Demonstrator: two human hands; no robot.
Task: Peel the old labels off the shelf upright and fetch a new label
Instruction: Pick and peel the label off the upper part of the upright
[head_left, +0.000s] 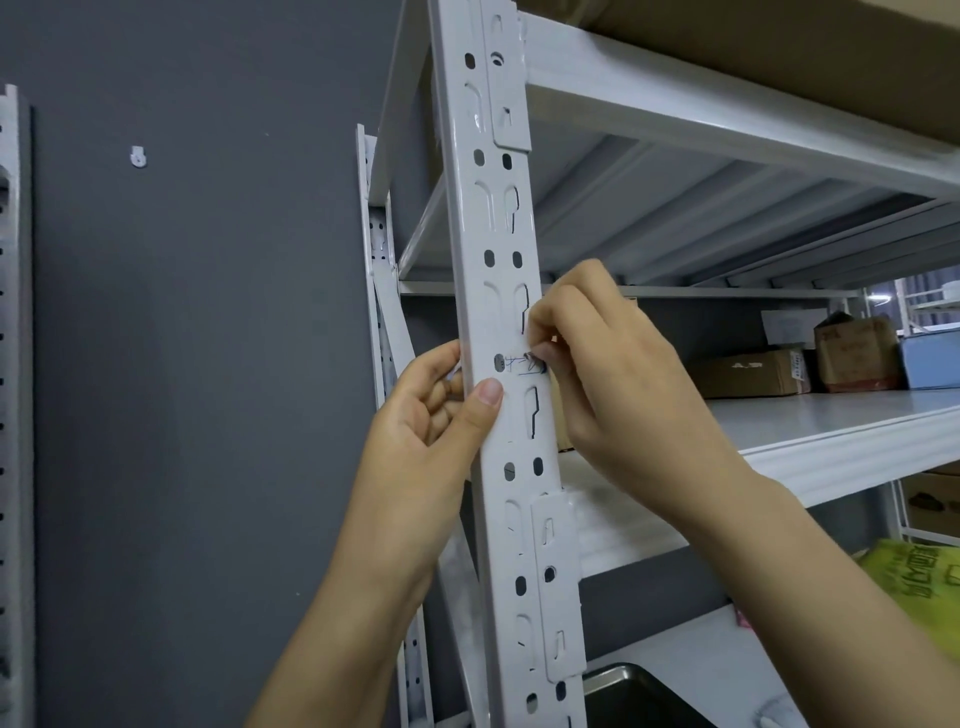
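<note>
A small label (521, 365) scrawled in blue pen sits on the front face of a white slotted upright (497, 218), just right of an oval hole, its writing too cramped to read. The right hand (613, 374) pinches the label's right edge between thumb and forefinger, the other fingers curled in at the post's edge. The left hand (421, 415) grips the upright from the left, thumb pressed flat on the front face just below and left of the label, fingers curled behind the post. Behind the hands, brown boxes (748, 371) stand at the back of a white shelf (831, 421); their printing and a sticker on one end cannot be read. A yellow bag (924, 571) with green lettering, also illegible, lies lower right. A dark tray (634, 696) shows on the shelf below. To the left is a grey wall (208, 364) with a small white hook (138, 157).
</note>
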